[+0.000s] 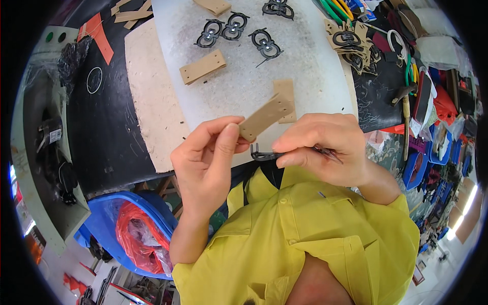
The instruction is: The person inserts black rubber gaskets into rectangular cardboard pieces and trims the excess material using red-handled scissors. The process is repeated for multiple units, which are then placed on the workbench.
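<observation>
Between the thumb and fingers of my left hand (206,162) is a tan strap piece (265,118), a short flat strip with small holes near its ends. It is tilted up toward the far right. My right hand (328,147) pinches a black buckle (264,154), whose thin prongs point up just below the strip's near end. A small gap shows between the prongs and the strip. Most of the buckle is covered by my right fingers. Behind the held strip, another tan strip (286,104) lies on the white board (239,99).
Farther back on the board are a folded tan strip (202,67) and several black buckles (267,46). A pile of strips with buckles (351,43) sits at the right, near a hammer (405,112). A blue bin (109,213) holding a red bag (134,229) stands below the table's left side.
</observation>
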### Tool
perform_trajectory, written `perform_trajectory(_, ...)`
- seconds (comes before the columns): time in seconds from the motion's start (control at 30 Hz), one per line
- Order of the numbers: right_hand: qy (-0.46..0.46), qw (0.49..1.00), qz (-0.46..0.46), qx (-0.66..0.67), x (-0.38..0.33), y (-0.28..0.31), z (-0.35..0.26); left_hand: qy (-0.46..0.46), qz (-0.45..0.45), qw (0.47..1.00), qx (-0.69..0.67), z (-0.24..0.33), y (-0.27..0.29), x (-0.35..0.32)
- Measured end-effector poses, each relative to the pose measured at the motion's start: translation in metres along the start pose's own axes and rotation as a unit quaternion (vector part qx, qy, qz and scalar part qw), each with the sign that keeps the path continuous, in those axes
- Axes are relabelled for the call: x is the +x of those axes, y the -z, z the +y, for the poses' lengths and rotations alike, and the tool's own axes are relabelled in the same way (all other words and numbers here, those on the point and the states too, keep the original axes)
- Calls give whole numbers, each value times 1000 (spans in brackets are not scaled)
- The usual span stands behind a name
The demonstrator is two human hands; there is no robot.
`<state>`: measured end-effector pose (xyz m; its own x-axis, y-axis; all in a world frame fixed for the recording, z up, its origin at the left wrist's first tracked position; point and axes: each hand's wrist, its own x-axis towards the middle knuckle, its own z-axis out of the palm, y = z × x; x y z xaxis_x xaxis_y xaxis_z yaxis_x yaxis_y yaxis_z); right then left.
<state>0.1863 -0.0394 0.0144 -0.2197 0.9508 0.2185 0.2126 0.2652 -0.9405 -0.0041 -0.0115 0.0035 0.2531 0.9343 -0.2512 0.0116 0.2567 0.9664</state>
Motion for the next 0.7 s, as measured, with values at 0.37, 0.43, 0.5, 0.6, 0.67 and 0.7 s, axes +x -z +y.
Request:
perform_trajectory(0.37,-264,936,40,227,-6,0,-5,7,-48,998,-28,7,-2,-11)
perform_trajectory(0.43,-274,934,48,225,-6,0,-2,-6,-45,998,-52,5,-5,-11)
perform_trajectory(0.5,-285,932,50,220,-6,0,-2,-22,-47,997,-57,2,-7,-12)
perform_trajectory(0.6,-255,933,93,238,-3,-4,-5,-69,-61,995,-28,-7,-7,-14)
perform_trajectory(0.67,-212,940,130,232,-4,-8,-4,-121,-70,990,6,-14,-7,-14)
perform_trajectory(0.7,-187,947,146,215,-7,-11,1,-127,-54,990,3,-14,-9,-13)
